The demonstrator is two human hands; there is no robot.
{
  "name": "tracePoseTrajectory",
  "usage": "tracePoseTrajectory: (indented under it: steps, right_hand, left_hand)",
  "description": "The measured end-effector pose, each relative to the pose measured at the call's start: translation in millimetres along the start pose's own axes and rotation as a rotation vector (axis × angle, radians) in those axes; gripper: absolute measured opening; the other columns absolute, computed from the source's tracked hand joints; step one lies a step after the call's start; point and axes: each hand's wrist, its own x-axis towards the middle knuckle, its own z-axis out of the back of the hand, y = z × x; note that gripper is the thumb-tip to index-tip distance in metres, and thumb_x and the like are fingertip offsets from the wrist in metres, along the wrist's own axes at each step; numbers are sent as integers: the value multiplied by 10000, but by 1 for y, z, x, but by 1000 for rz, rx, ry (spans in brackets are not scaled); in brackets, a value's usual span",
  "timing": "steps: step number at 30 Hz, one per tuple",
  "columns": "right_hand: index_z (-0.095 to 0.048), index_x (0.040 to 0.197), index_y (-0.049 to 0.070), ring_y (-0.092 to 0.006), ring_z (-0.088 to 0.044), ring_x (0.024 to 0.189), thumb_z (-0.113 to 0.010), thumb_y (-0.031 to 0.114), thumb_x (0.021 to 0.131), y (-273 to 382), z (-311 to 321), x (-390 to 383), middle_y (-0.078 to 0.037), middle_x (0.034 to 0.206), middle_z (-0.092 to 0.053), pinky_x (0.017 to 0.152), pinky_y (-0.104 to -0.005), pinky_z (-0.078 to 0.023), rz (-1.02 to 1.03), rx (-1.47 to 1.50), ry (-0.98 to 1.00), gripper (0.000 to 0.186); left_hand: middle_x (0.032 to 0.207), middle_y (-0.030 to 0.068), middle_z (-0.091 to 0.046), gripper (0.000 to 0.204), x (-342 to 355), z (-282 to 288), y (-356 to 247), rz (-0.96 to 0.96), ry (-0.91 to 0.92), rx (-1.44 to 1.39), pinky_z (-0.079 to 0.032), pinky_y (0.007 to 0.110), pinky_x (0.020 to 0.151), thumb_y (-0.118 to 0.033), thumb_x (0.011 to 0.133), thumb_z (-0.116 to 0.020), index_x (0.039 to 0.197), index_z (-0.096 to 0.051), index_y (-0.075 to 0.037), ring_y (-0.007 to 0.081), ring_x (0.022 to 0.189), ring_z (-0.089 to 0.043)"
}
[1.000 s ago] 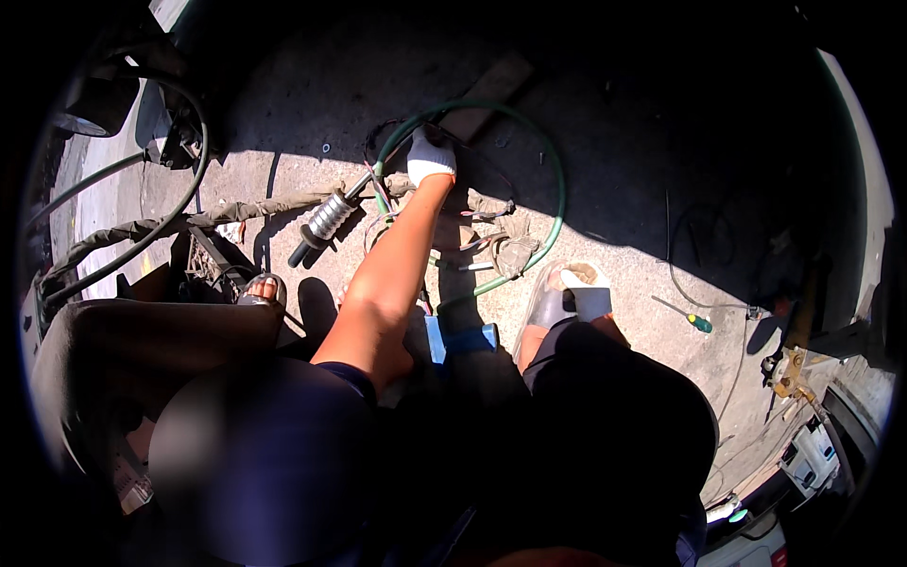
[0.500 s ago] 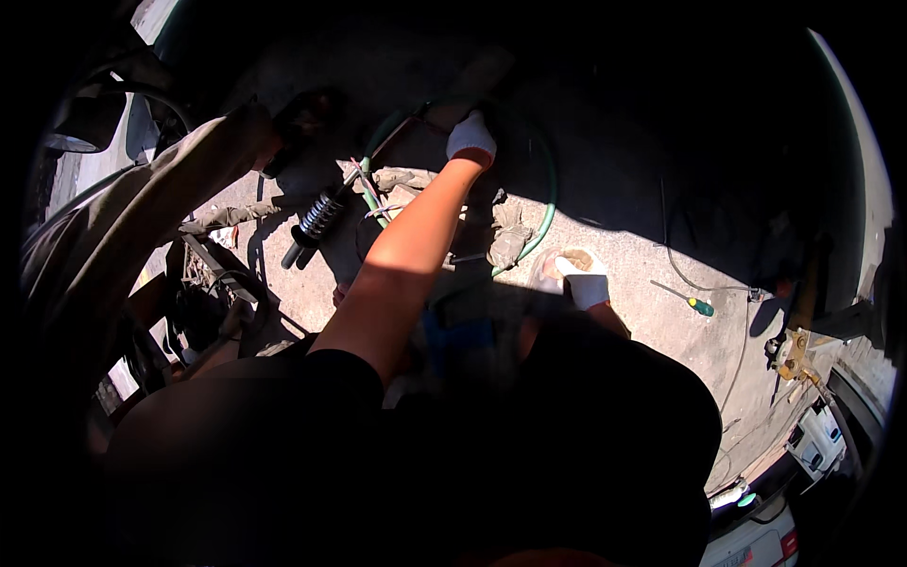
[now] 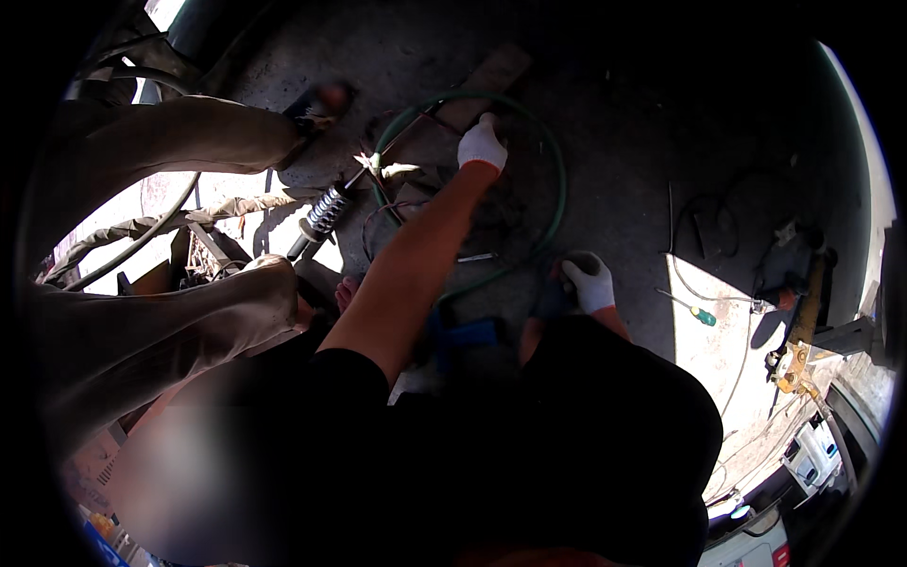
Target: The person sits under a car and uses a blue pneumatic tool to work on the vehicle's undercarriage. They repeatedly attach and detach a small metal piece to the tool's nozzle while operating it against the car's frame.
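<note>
Bending forward in dark clothing, I am keeping my hands apart. Nearest me, my right hand, in a white glove with a dark patch near its fingers, is hanging just beyond my dark-clad right leg; its fingers are curling, but I cannot tell whether they are gripping anything. A blue, blocky object is lying to the left of that hand, dim in the shade.

Farther out, I am stretching my left hand, in a white glove with an orange-edged cuff, over the shaded floor. Its fingers are bending inward, and whether they are closing on something I cannot see. A thin green hose is running in a wide loop around the spot where this hand is hovering; I cannot tell if they are touching. A flat, brownish board is lying just past its fingertips.

Left of my left hand, a silver coil-spring cylinder with black ends is lying aslant, and a co-worker's brown trouser leg is reaching in beyond it. Well to the right of my right hand, a screwdriver with a green-and-yellow handle is lying on sunlit concrete. Farther right, a yellowish metal bracket is catching the light.
</note>
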Motion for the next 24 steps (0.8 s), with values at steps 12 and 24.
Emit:
tracePoseTrajectory:
  steps: [12, 24]
  right_hand:
    - [-643, 1075, 3, -117, -626, 708, -681, 74, 934, -5, 2, 4, -64, 875, -696, 571, -242, -485, 1, 25, 37, 162]
    - [-706, 929, 96, -82, -537, 716, -651, 325, 980, -18, 12, 12, 29, 816, -641, 680, -254, -435, -199, -136, 120, 241]
  left_hand:
    - [825, 120, -626, 354, 60, 127, 106, 236, -185, -886, -513, 427, 713, -343, 929, -522, 956, -646, -12, 318, 763, -611]
    - [1092, 234, -704, 678, 32, 123, 72, -138, 291, 415, -507, 478, 912, -678, 888, -573, 1116, -721, -57, 411, 1072, -654]
